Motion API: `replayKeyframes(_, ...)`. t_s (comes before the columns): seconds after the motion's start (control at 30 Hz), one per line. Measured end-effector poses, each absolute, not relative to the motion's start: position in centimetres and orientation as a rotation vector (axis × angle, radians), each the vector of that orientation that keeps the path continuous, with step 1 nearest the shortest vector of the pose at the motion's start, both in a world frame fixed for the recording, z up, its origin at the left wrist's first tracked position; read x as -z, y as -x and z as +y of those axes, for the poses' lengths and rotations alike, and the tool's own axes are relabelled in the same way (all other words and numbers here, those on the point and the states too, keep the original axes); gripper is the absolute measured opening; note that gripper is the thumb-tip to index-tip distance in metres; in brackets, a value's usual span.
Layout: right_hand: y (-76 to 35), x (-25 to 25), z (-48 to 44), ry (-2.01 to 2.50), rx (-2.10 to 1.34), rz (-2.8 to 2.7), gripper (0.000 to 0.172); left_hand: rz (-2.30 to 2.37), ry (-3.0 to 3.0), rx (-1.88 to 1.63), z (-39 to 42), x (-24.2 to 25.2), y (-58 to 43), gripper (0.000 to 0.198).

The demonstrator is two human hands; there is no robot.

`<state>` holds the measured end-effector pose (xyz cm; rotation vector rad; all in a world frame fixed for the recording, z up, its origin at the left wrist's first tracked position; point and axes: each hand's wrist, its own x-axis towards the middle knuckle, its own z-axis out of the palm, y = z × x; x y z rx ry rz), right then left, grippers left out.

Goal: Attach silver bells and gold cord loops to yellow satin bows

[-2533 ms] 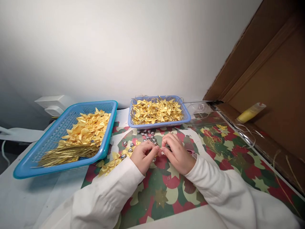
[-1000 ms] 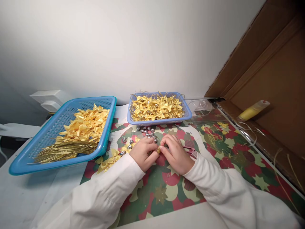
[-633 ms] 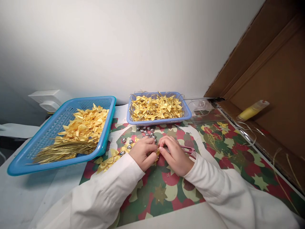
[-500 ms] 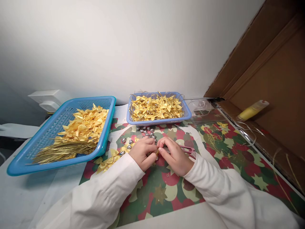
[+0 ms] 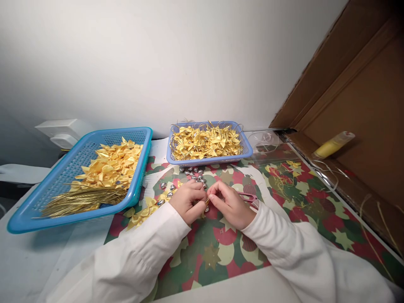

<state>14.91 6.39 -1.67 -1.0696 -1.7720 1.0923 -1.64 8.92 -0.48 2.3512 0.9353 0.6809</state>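
Note:
My left hand (image 5: 189, 202) and my right hand (image 5: 230, 205) meet fingertip to fingertip over the patterned mat (image 5: 211, 256). Both are closed in a pinch on a small gold piece, mostly hidden between the fingers. Just behind them lie several silver bells (image 5: 197, 176), and one more shows below the fingertips. Yellow ribbon bows (image 5: 142, 215) spread beside my left wrist. Pink-handled scissors (image 5: 248, 196) rest behind my right hand, partly covered by it.
A blue basket (image 5: 75, 145) at left holds yellow bows and gold wire ties (image 5: 85, 200). A smaller basket (image 5: 210, 160) against the wall is full of finished-looking gold bows. Thread scraps (image 5: 282, 181) and a yellow tube (image 5: 334, 145) are at right.
The fingers have shifted slightly around the gold piece, and a bit of yellow now shows beneath my left fingertips. The whole view has moved very slightly.

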Motion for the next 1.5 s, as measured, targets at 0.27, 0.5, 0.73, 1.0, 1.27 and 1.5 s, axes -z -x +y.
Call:
replayKeyframes(0.27,-14.8,1.7,6.3,1.020,-1.098,-1.743,0.009,0.895,-2.299,-0.671,9.0,0.7,1.6,0.025)
replayKeyframes(0.5,-14.8,2.0,6.2,1.029,-1.049,-1.748,0.008,0.929,-2.303,-0.685,8.9,0.6,1.5,0.023)
replayKeyframes(0.73,-15.0,2.0,6.3,1.055,-1.039,-1.747,0.008,1.146,-2.087,-0.672,8.6,-0.4,1.3,0.014)
replayKeyframes(1.0,-15.0,2.2,6.3,1.070,-1.070,-1.696,0.007,1.228,-1.908,-0.517,8.9,-0.5,1.9,0.021)
replayKeyframes(1.27,-14.9,2.7,6.6,0.985,-1.160,-1.568,0.008,1.244,-1.890,-0.525,9.0,-0.5,2.0,0.018)
replayKeyframes(1.5,-14.9,2.3,6.5,1.007,-1.220,-1.501,0.009,1.247,-1.866,-0.518,9.0,-0.5,1.8,0.020)
